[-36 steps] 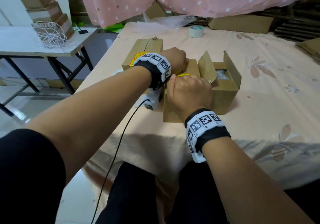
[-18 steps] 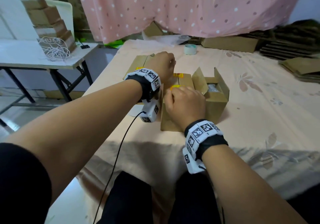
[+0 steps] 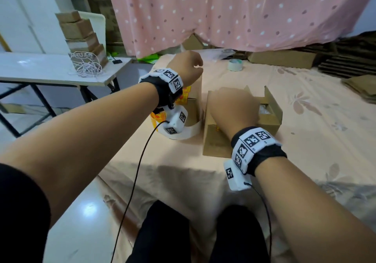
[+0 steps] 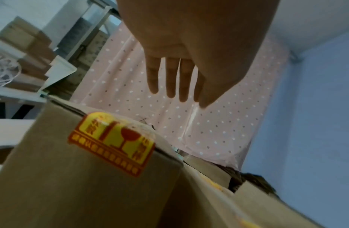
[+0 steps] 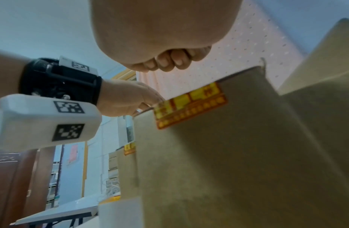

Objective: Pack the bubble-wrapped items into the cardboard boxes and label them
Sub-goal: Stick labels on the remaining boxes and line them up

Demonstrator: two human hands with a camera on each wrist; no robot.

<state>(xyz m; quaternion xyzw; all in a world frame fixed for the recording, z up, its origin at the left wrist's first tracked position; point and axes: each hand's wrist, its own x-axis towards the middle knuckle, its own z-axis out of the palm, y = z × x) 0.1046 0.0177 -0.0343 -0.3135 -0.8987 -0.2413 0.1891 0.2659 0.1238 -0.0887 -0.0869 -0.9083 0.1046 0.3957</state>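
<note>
The left hand (image 3: 188, 67) hovers with fingers spread loose over the labelled cardboard box (image 4: 81, 177) near the bed's (image 3: 305, 140) left edge – just right, the right hand (image 3: 232, 110), fingers curled, rests atop the second box (image 3: 215, 140).

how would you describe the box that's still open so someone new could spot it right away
Start at the peach floral bedsheet below the pink dotted curtain. Three cardboard boxes sit near its front edge; the open box is rightmost. Its flaps stand up, unlike the closed box beside it with the yellow sticker.
</note>
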